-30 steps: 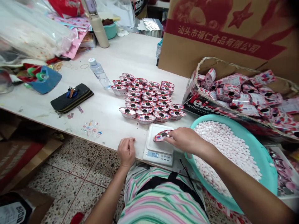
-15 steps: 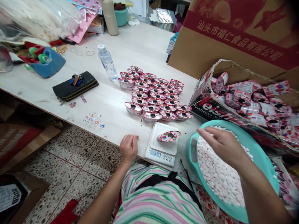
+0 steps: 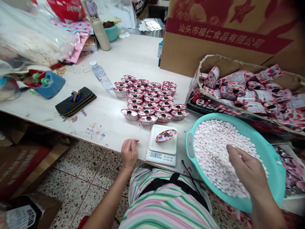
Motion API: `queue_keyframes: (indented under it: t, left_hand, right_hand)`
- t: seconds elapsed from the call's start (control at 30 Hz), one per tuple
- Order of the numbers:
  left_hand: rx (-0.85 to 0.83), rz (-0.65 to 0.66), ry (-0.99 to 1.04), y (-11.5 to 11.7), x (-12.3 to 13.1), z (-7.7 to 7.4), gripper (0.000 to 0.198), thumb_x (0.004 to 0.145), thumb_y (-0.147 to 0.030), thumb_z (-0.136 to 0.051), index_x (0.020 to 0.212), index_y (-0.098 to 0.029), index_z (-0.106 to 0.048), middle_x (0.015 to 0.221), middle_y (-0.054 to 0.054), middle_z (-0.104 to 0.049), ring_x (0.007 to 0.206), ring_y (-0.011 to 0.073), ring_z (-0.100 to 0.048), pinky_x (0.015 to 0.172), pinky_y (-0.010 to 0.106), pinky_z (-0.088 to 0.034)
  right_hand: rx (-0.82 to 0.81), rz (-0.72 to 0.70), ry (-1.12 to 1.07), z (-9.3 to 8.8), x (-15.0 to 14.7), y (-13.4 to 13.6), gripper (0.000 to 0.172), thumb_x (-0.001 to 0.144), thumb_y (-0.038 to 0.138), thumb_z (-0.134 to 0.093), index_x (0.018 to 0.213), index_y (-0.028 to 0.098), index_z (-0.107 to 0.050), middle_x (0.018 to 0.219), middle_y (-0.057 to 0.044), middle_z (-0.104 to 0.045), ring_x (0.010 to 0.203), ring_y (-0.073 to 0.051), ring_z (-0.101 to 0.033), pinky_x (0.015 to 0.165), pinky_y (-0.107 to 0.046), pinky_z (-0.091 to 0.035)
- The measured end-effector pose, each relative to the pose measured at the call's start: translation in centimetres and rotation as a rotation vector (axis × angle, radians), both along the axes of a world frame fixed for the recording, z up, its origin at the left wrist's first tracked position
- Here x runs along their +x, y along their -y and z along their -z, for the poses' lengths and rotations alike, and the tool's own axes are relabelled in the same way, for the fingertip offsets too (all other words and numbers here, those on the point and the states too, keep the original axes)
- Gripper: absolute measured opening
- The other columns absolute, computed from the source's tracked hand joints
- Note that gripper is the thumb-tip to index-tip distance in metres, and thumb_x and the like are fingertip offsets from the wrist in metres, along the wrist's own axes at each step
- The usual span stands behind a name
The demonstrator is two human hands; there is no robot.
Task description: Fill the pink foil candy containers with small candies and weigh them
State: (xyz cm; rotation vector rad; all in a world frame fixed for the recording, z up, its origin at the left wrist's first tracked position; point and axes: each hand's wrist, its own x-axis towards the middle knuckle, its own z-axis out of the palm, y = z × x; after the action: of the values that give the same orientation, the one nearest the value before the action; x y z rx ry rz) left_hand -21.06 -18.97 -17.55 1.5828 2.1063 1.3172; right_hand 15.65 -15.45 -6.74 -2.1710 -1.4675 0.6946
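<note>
My left hand [image 3: 130, 153] rests at the table's front edge beside the scale, its fingers curled into a loose fist with nothing showing in it. On the white digital scale [image 3: 154, 147] lies one red-and-white oval candy pack [image 3: 166, 135] with a dark round opening on top; the display seems to read 87.7. My right hand [image 3: 247, 167] is over the turquoise basin [image 3: 190, 144], which is full of small white candies [image 3: 214, 143]. Its fingers are bent together, and what they hold, if anything, is hidden. Behind the scale stand rows of similar packs [image 3: 147, 120].
An open carton [image 3: 202, 106] heaped with more packs stands behind the basin, before a large brown box [image 3: 176, 57]. A water bottle [image 3: 102, 76], black wallet [image 3: 76, 101], blue holder [image 3: 53, 86] and beige flask [image 3: 101, 33] are to the left.
My right hand has moved from the basin's left rim to the right, over the candies. My left hand stays by the scale. The view has shifted slightly.
</note>
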Motion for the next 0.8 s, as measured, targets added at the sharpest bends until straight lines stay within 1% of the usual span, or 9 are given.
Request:
queue_keyframes:
  t: [0.07, 0.13, 0.23, 0.3, 0.37, 0.43, 0.6, 0.67, 0.8]
  left_hand:
    - [0.031, 0.101, -0.016, -0.6, 0.9, -2.1, 0.029, 0.094, -0.033, -0.036, 0.089, -0.02, -0.062, 0.088, 0.006, -0.066, 0.09, 0.0196, -0.059, 0.084, 0.035, -0.047]
    - [0.026, 0.25, -0.07, -1.6, 2.4, -4.4, 0.026, 0.091, -0.037, -0.045, 0.106, -0.02, -0.059, 0.103, 0.008, -0.064, 0.102, 0.0223, -0.056, 0.092, 0.038, -0.044]
    - [-0.064, 0.455, -0.244, -3.5, 5.0, -7.1, 0.054, 0.08, -0.045, -0.061, 0.126, -0.02, -0.046, 0.123, 0.013, -0.056, 0.117, 0.0285, -0.048, 0.099, 0.043, -0.04]
    - [-0.133, 0.558, -0.358, -4.7, 6.4, -7.9, 0.052, 0.079, -0.043, -0.062, 0.124, -0.022, -0.047, 0.121, 0.013, -0.057, 0.114, 0.0292, -0.05, 0.095, 0.043, -0.042]
    - [-0.195, 0.626, -0.43, -6.0, 7.1, -8.2, 0.035, 0.082, -0.033, -0.059, 0.115, -0.023, -0.053, 0.11, 0.01, -0.061, 0.103, 0.0269, -0.056, 0.086, 0.04, -0.045]
    - [-0.221, 0.666, -0.472, -7.3, 7.4, -8.5, 0.028, 0.082, -0.022, -0.056, 0.109, -0.023, -0.055, 0.104, 0.008, -0.063, 0.097, 0.0254, -0.058, 0.082, 0.039, -0.045]
    - [-0.132, 0.699, -0.468, -11.6, 8.2, -9.2, 0.037, 0.077, -0.015, -0.057, 0.113, -0.024, -0.055, 0.11, 0.007, -0.064, 0.104, 0.026, -0.056, 0.088, 0.041, -0.042]
    - [-0.114, 0.725, -0.468, -13.4, 8.8, -8.9, 0.037, 0.077, -0.016, -0.059, 0.112, -0.024, -0.056, 0.108, 0.006, -0.065, 0.103, 0.0251, -0.056, 0.09, 0.041, -0.041]
    - [-0.107, 0.767, -0.525, -15.9, 10.3, -7.7, 0.037, 0.073, -0.017, -0.066, 0.109, -0.025, -0.059, 0.104, 0.004, -0.065, 0.102, 0.0245, -0.054, 0.091, 0.04, -0.041]
  right_hand:
    - [-0.054, 0.063, -0.048, 0.5, 0.4, 0.3, 0.044, 0.079, 0.062, -0.048, 0.067, 0.021, -0.058, 0.051, 0.001, -0.043, 0.052, -0.017, -0.045, 0.048, -0.029, -0.035]
    - [-0.057, 0.101, -0.081, 0.9, 0.7, 0.6, 0.044, 0.078, 0.062, -0.049, 0.073, 0.021, -0.062, 0.052, 0.001, -0.047, 0.057, -0.019, -0.049, 0.053, -0.029, -0.037]
    - [-0.048, 0.104, -0.098, 1.4, 1.2, 1.1, 0.046, 0.076, 0.065, -0.05, 0.077, 0.021, -0.064, 0.052, 0.002, -0.049, 0.06, -0.019, -0.051, 0.055, -0.028, -0.037]
    - [-0.048, 0.086, -0.103, 1.8, 1.5, 1.3, 0.046, 0.076, 0.066, -0.049, 0.076, 0.022, -0.063, 0.05, 0.003, -0.048, 0.058, -0.019, -0.051, 0.055, -0.027, -0.038]
    - [-0.042, 0.075, -0.11, 2.1, 1.7, 1.6, 0.046, 0.076, 0.066, -0.048, 0.075, 0.022, -0.062, 0.047, 0.003, -0.047, 0.055, -0.018, -0.05, 0.053, -0.027, -0.038]
    - [-0.031, 0.068, -0.127, 2.5, 1.8, 1.9, 0.046, 0.076, 0.065, -0.047, 0.073, 0.022, -0.061, 0.043, 0.004, -0.044, 0.05, -0.017, -0.049, 0.05, -0.026, -0.037]
    - [0.138, 0.09, -0.155, 2.7, 1.6, 2.6, 0.043, 0.075, 0.062, -0.049, 0.061, 0.023, -0.059, 0.041, 0.003, -0.043, 0.051, -0.018, -0.05, 0.049, -0.025, -0.037]
    - [0.196, 0.107, -0.157, 2.8, 1.6, 2.7, 0.042, 0.074, 0.061, -0.049, 0.057, 0.024, -0.058, 0.04, 0.003, -0.042, 0.053, -0.019, -0.052, 0.05, -0.025, -0.039]
    - [0.168, 0.101, -0.173, 3.1, 2.4, 2.6, 0.043, 0.071, 0.064, -0.049, 0.05, 0.027, -0.056, 0.038, 0.001, -0.039, 0.052, -0.023, -0.053, 0.048, -0.029, -0.041]
